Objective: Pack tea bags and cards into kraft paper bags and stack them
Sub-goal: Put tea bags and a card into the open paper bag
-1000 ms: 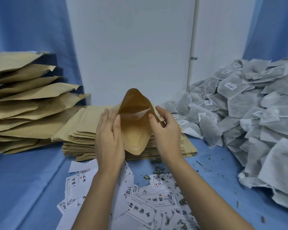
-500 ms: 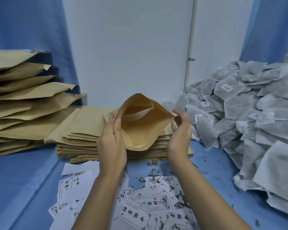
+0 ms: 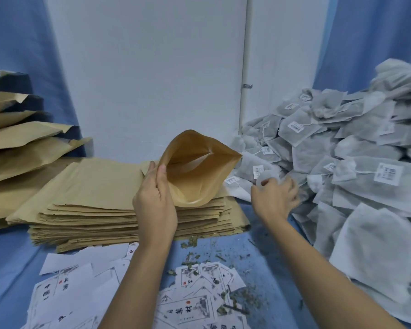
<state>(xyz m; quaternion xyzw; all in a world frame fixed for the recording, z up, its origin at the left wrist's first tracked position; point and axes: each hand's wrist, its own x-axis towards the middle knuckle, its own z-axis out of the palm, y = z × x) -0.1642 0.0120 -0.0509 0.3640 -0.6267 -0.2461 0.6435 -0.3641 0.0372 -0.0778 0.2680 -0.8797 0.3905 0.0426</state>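
My left hand (image 3: pixel 156 203) grips the left edge of a kraft paper bag (image 3: pixel 195 176), held upright with its mouth spread wide over the stack of flat kraft bags (image 3: pixel 100 200). No tea bag or card shows in the part of its inside that I can see. My right hand (image 3: pixel 274 200), blurred, is at the foot of the grey tea bag pile (image 3: pixel 365 176), its fingers closed around the pale edge of a tea bag (image 3: pixel 264 177). Printed white cards (image 3: pixel 190 307) lie scattered near me on the blue cloth.
Filled kraft bags (image 3: pixel 22 143) are stacked at the far left. Loose tea crumbs (image 3: pixel 199 255) litter the blue cloth between cards and flat bags. A white wall with a pipe (image 3: pixel 244 86) closes the back; the tea bag pile fills the right side.
My right hand has let go of the bag's right edge and moved right to the tea bag pile. The left hand alone now holds the open bag.
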